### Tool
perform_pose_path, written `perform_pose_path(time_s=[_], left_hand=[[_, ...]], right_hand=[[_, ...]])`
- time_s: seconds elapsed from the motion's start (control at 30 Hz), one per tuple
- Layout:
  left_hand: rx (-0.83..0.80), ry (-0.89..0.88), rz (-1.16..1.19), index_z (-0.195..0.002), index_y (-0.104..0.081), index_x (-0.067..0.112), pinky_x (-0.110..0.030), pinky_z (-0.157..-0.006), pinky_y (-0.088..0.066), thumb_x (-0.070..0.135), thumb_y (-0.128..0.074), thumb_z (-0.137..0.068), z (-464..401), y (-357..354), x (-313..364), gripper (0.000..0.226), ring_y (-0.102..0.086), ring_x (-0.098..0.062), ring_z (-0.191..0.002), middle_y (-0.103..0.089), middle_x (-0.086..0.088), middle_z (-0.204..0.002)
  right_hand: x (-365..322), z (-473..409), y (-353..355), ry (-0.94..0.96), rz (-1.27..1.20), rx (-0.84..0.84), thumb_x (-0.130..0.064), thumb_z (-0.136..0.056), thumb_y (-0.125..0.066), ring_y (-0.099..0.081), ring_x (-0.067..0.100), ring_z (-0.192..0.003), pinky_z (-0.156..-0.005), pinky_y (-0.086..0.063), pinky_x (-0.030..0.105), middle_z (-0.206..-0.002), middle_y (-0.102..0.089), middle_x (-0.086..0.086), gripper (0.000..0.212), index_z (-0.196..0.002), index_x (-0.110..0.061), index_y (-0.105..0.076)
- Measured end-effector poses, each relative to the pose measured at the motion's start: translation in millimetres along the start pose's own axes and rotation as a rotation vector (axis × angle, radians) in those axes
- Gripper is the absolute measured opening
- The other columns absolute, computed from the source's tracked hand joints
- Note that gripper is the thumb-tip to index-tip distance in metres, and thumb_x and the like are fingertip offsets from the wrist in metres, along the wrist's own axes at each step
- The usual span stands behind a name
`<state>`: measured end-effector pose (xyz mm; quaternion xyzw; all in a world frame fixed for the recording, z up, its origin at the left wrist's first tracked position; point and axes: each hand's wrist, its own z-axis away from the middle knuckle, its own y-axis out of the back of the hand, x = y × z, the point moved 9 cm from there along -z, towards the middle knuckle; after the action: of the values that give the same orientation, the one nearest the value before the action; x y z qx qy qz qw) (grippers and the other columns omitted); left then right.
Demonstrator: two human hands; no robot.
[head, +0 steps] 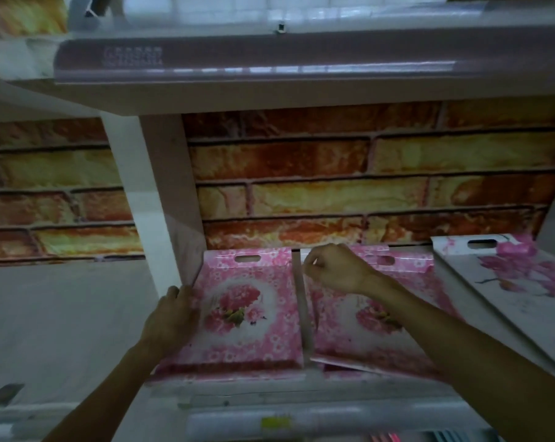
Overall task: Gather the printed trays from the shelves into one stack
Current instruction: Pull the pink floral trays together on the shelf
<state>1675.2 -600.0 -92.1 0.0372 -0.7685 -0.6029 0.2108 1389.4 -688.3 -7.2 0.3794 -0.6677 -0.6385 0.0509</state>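
Left hand sits at the left edge of the left pink floral tray, fingers curled against that edge, thumb side up; looks like a grip on the rim, though the fingertips are hidden behind the tray edge. This tray lies flat on the white shelf, hard against the white upright post, handle slot toward the back wall. A narrow bare strip of shelf separates it from the second pink floral tray just to its right.

Right hand hovers over the far left corner of the second tray, fingers loosely bent and pinched together near the tray's back edge; cannot tell if it actually holds the rim or only touches it. Right forearm crosses diagonally over that tray. The second tray's front edge is slightly lifted or skewed over another pink layer beneath.

Further right, a white tray with pink blossoms lies tilted, apart from both hands. Brick-pattern wall behind, upper shelf above.
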Motion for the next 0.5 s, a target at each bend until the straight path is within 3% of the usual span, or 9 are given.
perform_pose_path(time_s=[0.1, 0.17, 0.23, 0.3, 0.37, 0.43, 0.5], left_hand=[[-0.008, -0.123, 0.257, -0.103, -0.065, 0.016, -0.014, -0.069, -0.046, 0.019, -0.056, -0.096, 7, 9, 51, 0.012, -0.066, -0.016, -0.083, -0.069, -0.006, -0.102], [-0.067, -0.178, 0.379, -0.085, -0.066, 0.024, -0.005, -0.053, -0.041, 0.024, -0.057, -0.096, 12, 7, 88, 0.014, -0.064, -0.002, -0.062, -0.073, 0.004, -0.082], [-0.179, -0.185, 0.512, -0.089, -0.069, 0.020, -0.014, -0.051, -0.049, 0.026, -0.059, -0.094, 18, -6, 121, 0.012, -0.066, -0.004, -0.056, -0.073, 0.001, -0.073], [-0.288, -0.231, 0.559, -0.091, -0.069, 0.015, -0.035, -0.066, -0.059, 0.025, -0.061, -0.092, 26, -21, 159, 0.014, -0.071, -0.018, -0.068, -0.074, -0.005, -0.080], [-0.356, -0.267, 0.568, -0.087, -0.070, 0.009, -0.042, -0.077, -0.058, 0.028, -0.061, -0.089, 31, -36, 190, 0.021, -0.071, -0.024, -0.074, -0.074, -0.007, -0.081], [-0.387, -0.273, 0.550, -0.085, -0.070, 0.004, -0.029, -0.074, -0.057, 0.025, -0.061, -0.092, 30, -51, 212, 0.024, -0.068, -0.017, -0.068, -0.072, -0.007, -0.075], [-0.384, -0.293, 0.467, -0.079, -0.068, 0.008, -0.014, -0.059, -0.046, 0.026, -0.060, -0.094, 27, -62, 230, 0.025, -0.060, -0.006, -0.061, -0.066, -0.003, -0.069]], right_hand=[[11, 28, 40, 0.046, -0.137, 0.132, -0.027, -0.095, -0.058, -0.064, 0.008, -0.068, -0.067, -0.052, 0.026, -0.078, -0.067, -0.010, 0.016, -0.095, -0.018, -0.072], [23, 45, 58, 0.047, -0.201, 0.175, -0.029, -0.096, -0.057, -0.064, 0.004, -0.064, -0.066, -0.052, 0.022, -0.077, -0.069, -0.007, 0.017, -0.096, -0.017, -0.070], [37, 60, 73, 0.033, -0.234, 0.211, -0.028, -0.096, -0.057, -0.064, 0.002, -0.063, -0.065, -0.052, 0.021, -0.077, -0.069, -0.006, 0.017, -0.096, -0.015, -0.069], [52, 72, 83, 0.013, -0.234, 0.233, -0.026, -0.097, -0.057, -0.063, -0.001, -0.062, -0.066, -0.052, 0.021, -0.076, -0.068, -0.008, 0.017, -0.096, -0.015, -0.069], [70, 82, 88, -0.012, -0.226, 0.255, -0.025, -0.096, -0.058, -0.062, -0.003, -0.061, -0.062, -0.049, 0.019, -0.075, -0.068, -0.008, 0.014, -0.095, -0.016, -0.068], [89, 89, 92, -0.047, -0.224, 0.286, -0.023, -0.096, -0.058, -0.062, -0.001, -0.058, -0.059, -0.047, 0.015, -0.073, -0.068, -0.007, 0.013, -0.093, -0.016, -0.069], [108, 96, 94, -0.094, -0.241, 0.303, -0.023, -0.096, -0.058, -0.062, 0.000, -0.057, -0.058, -0.048, 0.015, -0.073, -0.069, -0.007, 0.012, -0.092, -0.019, -0.069]])
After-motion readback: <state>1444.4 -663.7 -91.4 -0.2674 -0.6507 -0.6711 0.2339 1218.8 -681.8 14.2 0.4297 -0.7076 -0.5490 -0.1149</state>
